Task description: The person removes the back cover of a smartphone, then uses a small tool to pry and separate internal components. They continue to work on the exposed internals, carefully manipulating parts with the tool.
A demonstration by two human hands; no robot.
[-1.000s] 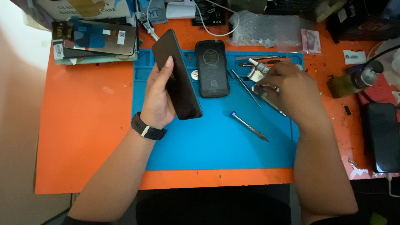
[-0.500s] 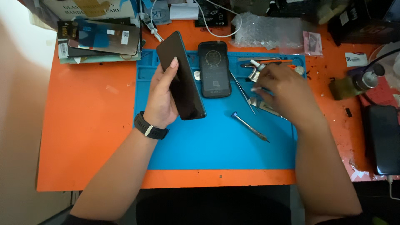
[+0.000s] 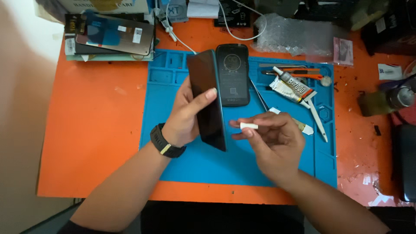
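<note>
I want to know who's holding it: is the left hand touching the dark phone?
Touching. The head view shows the left hand gripping the dark phone, thumb across its face.

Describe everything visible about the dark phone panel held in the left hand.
The phone panel is a long, thin, dark slab with a glossy black face and a teal edge along its right side. It is held on edge, tilted, top end away from the person, above the blue work mat. The left hand grips it from the left, thumb across the face. The right hand, holding a small white piece, is just beside it, not touching.
</note>
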